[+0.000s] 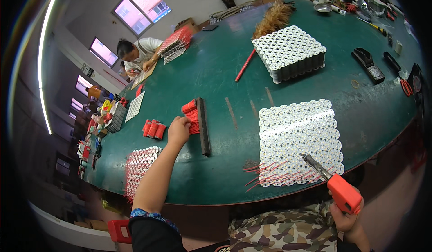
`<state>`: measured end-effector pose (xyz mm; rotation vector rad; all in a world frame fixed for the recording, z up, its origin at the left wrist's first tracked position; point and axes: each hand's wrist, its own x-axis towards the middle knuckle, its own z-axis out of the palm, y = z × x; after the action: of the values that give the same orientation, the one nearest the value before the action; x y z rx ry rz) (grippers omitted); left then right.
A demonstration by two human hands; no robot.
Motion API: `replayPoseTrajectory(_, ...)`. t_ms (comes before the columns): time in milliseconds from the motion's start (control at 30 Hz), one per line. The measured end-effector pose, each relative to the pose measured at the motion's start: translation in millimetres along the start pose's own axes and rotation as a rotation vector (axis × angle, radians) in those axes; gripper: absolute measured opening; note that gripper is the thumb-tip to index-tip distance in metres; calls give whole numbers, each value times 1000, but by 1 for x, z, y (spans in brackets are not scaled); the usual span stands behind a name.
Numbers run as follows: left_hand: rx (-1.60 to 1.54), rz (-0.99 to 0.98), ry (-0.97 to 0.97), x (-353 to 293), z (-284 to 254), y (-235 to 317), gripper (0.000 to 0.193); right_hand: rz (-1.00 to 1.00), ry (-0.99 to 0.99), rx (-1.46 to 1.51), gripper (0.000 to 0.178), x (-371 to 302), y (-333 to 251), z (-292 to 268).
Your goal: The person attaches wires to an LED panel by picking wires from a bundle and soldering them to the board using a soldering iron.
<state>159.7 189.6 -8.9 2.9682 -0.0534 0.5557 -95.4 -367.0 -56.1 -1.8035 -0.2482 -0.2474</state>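
Observation:
My left hand (pixel 179 128) reaches forward, its fingers pinched at the near ends of loose red wires (pixel 193 120). Those wires lie against a dark bar (pixel 203 128), with a tied red wire bundle (pixel 189 106) at its far end. In my right hand (pixel 343 216) is a soldering iron with a red handle (pixel 345 194), its metal tip pointing over a white scalloped sheet of round circuit boards (pixel 294 135). Short red wires (pixel 274 176) lie across that sheet's near rows, sticking out on its left side.
A thick stack of similar sheets (pixel 292 54) stands farther back, beside a red stick (pixel 245 66) and a feather duster (pixel 273 20). Red wire bundles (pixel 154 129) and a wired sheet (pixel 141 164) lie left. Another person (pixel 140 56) works across the green table (pixel 225 171).

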Motion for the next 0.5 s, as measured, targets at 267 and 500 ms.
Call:
replayPoseTrajectory(267,453,163,-71,5,-16,3,12,-60,-44,-41,45,2,-1,-5)
replayPoseTrajectory(500,420,151,-131,8,-33,4,11,-84,-8,6,47,-2,6,-4)
